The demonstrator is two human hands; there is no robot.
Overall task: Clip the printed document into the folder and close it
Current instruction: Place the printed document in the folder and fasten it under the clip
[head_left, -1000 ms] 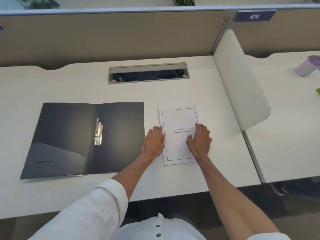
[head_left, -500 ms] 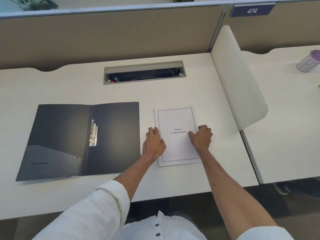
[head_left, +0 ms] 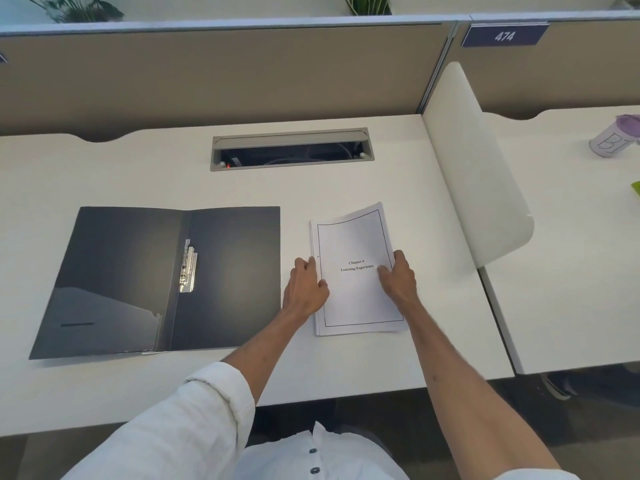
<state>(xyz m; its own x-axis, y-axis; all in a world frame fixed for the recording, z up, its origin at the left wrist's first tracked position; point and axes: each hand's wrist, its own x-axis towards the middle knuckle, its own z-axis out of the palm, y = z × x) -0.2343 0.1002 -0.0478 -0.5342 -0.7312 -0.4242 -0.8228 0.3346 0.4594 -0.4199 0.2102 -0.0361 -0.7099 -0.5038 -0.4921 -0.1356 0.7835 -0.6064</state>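
Between both hands, the document runs lengthwise away from the person; right hand pinches its raised right edge, left hand rests loosely open at its left edge (nearer the open folder, leftward).
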